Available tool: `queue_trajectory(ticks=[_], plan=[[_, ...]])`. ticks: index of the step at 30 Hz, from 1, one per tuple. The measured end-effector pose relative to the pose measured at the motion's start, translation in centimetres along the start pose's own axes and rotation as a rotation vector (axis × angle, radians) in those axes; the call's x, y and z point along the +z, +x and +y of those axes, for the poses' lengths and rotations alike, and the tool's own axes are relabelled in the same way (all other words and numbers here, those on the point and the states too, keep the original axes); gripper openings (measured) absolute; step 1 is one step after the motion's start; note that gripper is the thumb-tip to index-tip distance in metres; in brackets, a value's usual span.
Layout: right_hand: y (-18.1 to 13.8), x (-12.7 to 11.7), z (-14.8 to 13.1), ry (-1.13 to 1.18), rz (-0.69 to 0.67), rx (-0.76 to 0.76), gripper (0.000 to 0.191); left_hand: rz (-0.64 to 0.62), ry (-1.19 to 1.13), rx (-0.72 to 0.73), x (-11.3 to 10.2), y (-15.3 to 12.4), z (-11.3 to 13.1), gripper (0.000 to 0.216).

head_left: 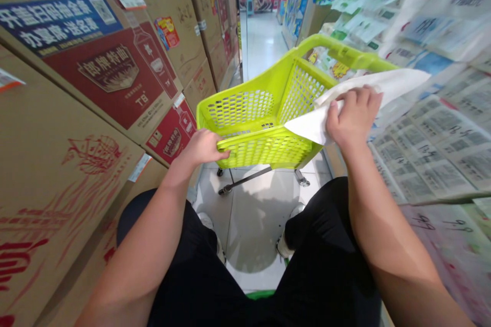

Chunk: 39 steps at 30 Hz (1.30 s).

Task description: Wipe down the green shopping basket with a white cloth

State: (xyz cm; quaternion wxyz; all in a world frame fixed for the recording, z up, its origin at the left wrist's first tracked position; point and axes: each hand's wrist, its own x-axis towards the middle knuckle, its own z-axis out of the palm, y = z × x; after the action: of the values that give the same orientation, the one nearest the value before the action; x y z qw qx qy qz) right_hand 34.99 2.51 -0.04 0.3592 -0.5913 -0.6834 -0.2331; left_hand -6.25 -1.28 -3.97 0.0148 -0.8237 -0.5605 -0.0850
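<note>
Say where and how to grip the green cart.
I'd take the green cart by its near rim, from above on the wearer's side: that edge faces the wearer and the basket is open above. The left hand holds its left end; the right hand is on a white cloth.

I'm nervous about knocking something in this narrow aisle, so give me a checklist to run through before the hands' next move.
1. Left hand holding the cart: ok, it grips the near left corner.
2. Right hand on the white cloth: ok, though whether it grips or only presses is cannot tell.
3. Shoes clear of the wheels: ok, floor shows between them.
4. Gap between cart and cartons: cannot tell, the corner overlaps them in this view.
5. Wheels locked: cannot tell, they are too small here.
</note>
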Motion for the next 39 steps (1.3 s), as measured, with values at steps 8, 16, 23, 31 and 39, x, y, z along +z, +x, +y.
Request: queue_trajectory(ticks=[8,16,23,31,39], plan=[[1.3,0.0,1.2,0.013,0.075,0.037,0.044,-0.081,-0.012,-0.055,-0.3,0.0,-0.2,0.042],[0.0,1.1,-0.8,0.056,-0.047,-0.022,0.035,-0.093,-0.031,-0.06,-0.6,-0.2,-0.2,0.042],[1.5,0.3,1.1,0.091,0.105,0.129,0.038,-0.114,-0.004,-0.085,-1.0,-0.4,0.8,0.043],[-2.4,1.6,-6.8,0.14,-0.204,-0.193,0.037,-0.059,0.0,-0.107,-0.3,0.0,1.4,0.043],[-6.0,2.1,-15.8,0.259,-0.339,-0.463,0.042,0.037,-0.117,0.142,0.2,0.3,2.8,0.02]])
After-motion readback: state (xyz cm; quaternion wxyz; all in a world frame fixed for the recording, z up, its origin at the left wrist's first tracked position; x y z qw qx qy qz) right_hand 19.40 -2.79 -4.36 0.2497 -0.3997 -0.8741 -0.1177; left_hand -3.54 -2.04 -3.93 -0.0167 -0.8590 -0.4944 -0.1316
